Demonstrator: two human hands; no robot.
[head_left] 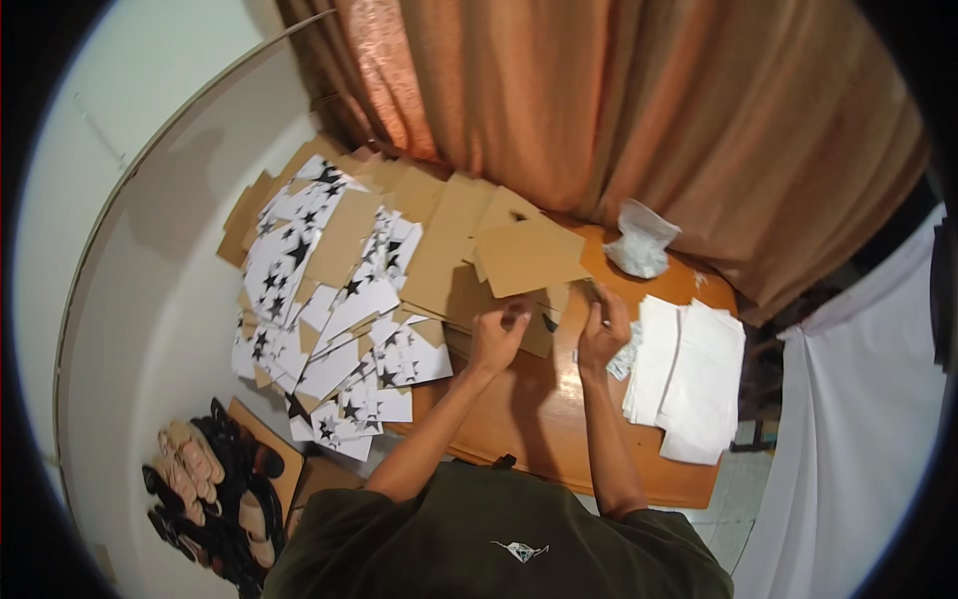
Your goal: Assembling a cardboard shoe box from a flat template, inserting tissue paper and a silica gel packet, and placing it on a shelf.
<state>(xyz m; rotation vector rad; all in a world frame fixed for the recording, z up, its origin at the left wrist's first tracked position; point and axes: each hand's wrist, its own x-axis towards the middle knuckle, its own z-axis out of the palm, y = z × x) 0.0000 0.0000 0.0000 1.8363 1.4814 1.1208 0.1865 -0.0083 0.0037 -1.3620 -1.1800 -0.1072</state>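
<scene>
We see two hands: our left hand (499, 334) pinches one flat brown cardboard sheet (529, 257) with closed fingers; our right hand (604, 327) curls near two white paper stacks (689, 374) on the wooden desk (539, 419).

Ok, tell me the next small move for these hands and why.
Probably draw the brown cardboard sheet off the pile toward the body. Both the left hand and right hand sit at its near edge, it lies topmost on the cardboard stack, and bare wooden table lies just below.
</scene>
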